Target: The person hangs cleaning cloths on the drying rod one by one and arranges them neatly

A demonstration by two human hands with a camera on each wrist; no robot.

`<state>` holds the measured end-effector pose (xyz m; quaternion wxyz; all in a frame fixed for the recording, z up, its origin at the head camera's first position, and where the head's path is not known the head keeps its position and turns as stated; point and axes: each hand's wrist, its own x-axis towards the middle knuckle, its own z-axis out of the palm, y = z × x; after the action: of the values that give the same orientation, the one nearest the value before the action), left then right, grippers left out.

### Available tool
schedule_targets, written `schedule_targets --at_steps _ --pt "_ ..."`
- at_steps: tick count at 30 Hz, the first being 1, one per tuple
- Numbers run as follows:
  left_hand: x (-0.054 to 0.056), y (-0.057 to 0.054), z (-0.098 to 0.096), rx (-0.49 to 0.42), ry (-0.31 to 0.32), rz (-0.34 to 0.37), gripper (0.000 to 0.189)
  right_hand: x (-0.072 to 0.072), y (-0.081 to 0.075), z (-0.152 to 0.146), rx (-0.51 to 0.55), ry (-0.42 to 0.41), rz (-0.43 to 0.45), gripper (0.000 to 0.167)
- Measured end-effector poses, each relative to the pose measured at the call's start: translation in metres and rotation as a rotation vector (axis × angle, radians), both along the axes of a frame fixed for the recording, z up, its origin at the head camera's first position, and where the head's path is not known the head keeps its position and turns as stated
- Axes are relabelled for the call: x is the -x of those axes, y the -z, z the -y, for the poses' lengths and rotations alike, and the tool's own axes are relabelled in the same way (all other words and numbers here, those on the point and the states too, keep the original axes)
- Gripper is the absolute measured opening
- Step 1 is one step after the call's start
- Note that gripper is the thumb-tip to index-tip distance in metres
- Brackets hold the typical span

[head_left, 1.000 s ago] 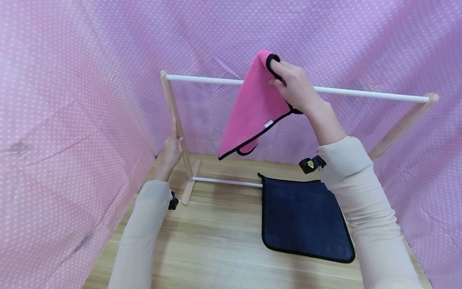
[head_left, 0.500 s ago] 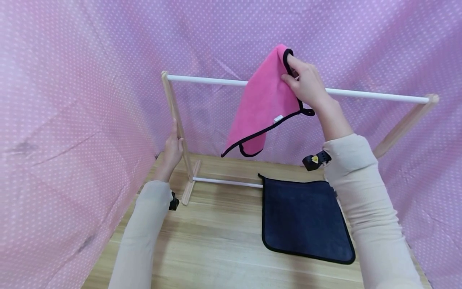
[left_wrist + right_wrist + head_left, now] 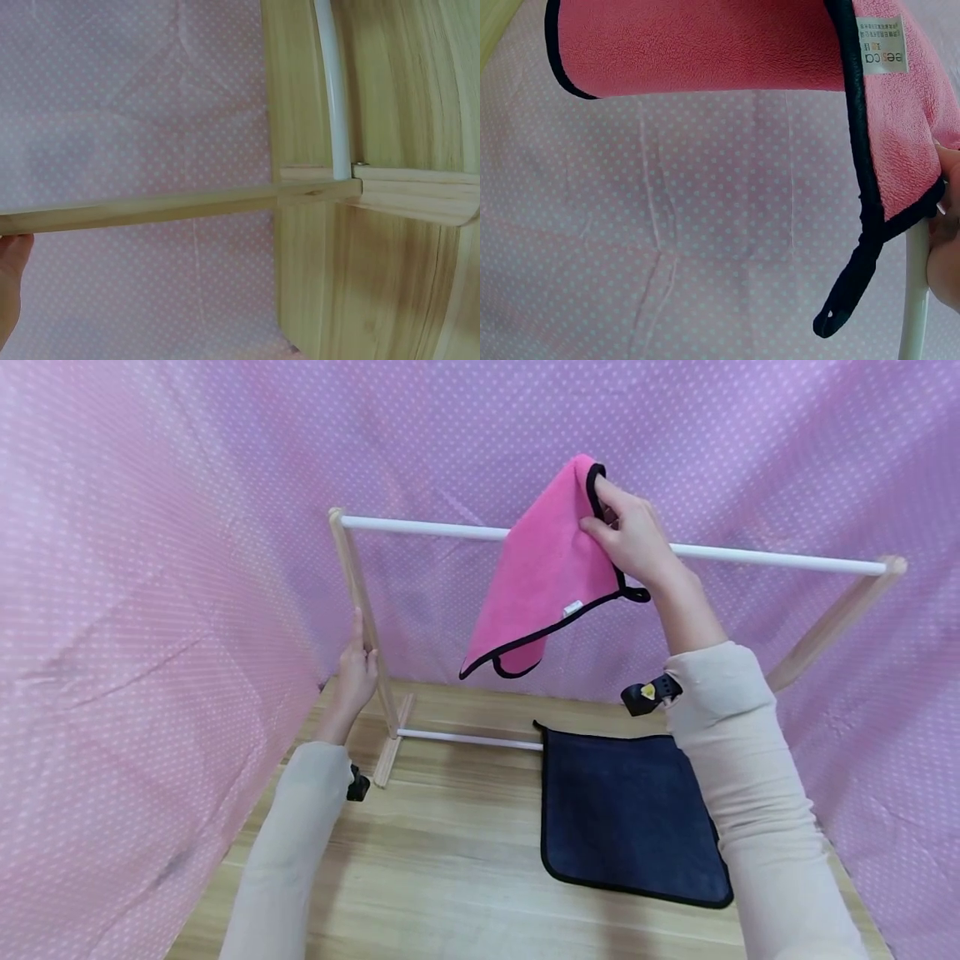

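Note:
A pink towel (image 3: 536, 564) with black edging drapes over the white top rail (image 3: 772, 557) of a small wooden rack. My right hand (image 3: 637, 539) pinches its upper right edge, thumb on the near side. In the right wrist view the towel's white label (image 3: 883, 45) and black hanging loop (image 3: 845, 292) show beside the rail. My left hand (image 3: 356, 675) holds the rack's left post (image 3: 352, 568), index finger pointing up along it. Only a fingertip (image 3: 19, 247) against that post shows in the left wrist view; the other fingers are mostly hidden.
A dark navy towel (image 3: 630, 818) hangs over the lower rail (image 3: 468, 739) and lies on the wooden table (image 3: 442, 860). The rack's right post (image 3: 836, 627) slants at the right. Pink dotted cloth (image 3: 187, 568) encloses the table at back and sides.
My right hand has moved right and slightly up with the pink towel, then nearly stopped. The left hand stays on the post. The navy towel has not moved.

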<state>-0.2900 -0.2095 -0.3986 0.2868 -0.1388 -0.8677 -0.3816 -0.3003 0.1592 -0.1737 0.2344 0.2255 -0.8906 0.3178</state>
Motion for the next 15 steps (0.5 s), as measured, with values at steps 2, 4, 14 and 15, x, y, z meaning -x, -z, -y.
schedule_targets --at_steps 2,4,14,15 --pt "-0.002 -0.001 -0.001 -0.020 -0.001 -0.002 0.072 0.000 0.000 0.001 0.006 -0.004 0.003 0.015" --pt "-0.004 -0.002 -0.002 -0.041 0.004 0.011 0.074 0.001 0.000 0.002 0.007 -0.009 -0.005 0.015" --pt "-0.017 -0.009 -0.018 -0.093 -0.011 0.148 0.079 0.004 0.005 0.000 0.032 -0.012 -0.040 0.014" --pt "-0.019 -0.009 -0.019 -0.093 -0.010 0.150 0.079 0.005 0.005 -0.001 0.031 -0.011 -0.044 0.015"
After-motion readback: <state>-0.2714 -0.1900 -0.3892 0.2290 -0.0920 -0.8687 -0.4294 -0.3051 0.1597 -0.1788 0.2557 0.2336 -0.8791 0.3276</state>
